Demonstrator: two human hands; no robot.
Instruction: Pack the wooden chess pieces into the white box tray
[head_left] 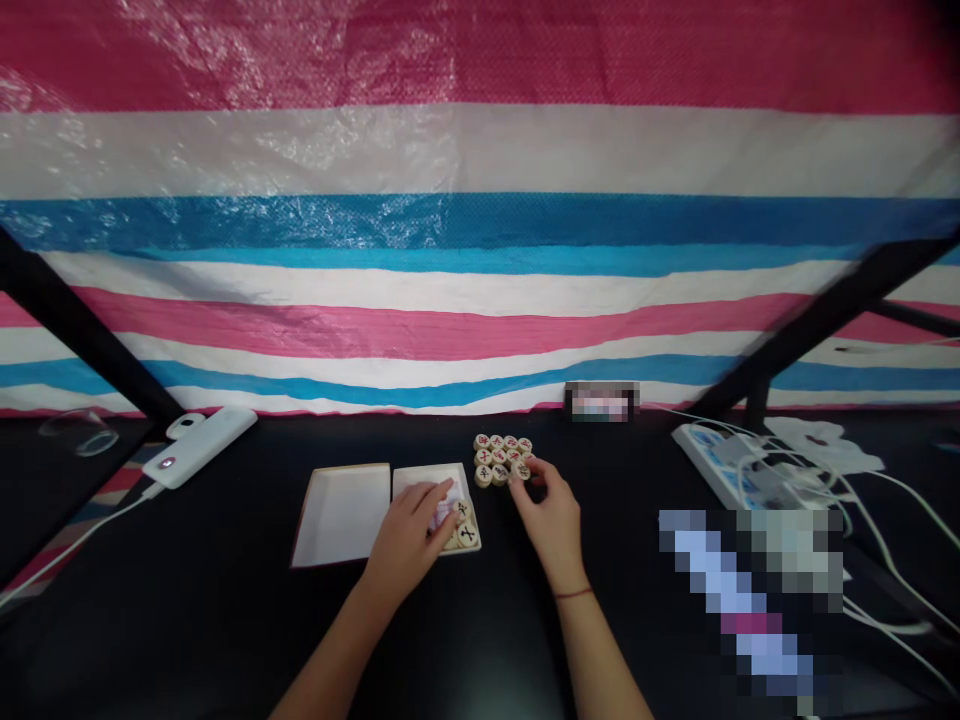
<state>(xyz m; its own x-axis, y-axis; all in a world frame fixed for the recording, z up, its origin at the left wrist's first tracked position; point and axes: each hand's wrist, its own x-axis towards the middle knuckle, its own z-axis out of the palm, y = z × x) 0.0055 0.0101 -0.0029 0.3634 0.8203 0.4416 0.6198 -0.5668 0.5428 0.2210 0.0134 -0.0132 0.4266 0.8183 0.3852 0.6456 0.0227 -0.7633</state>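
Note:
Round pale Chinese chess pieces [499, 457] with red or black characters stand in short stacks or rows on the black table. At their near right corner, the thumb and forefinger of my right hand [553, 515] close around a chess piece [521, 471]. My left hand [412, 520] reaches over a shallow white box [424, 473], its thumb and forefinger apart. More chess pieces [466, 533] and a pinkish printed paper [444, 510] lie in this box, partly covered by that hand. Left of it is the white-lined box lid [341, 510], inside facing up.
A white power bank [202, 447] with a cable lies at the left. To the right are a power strip [716, 465], tangled white cables [885, 530] and pixelated items. Striped sheeting [480, 330] hangs behind the table, between black slanted bars [810, 310].

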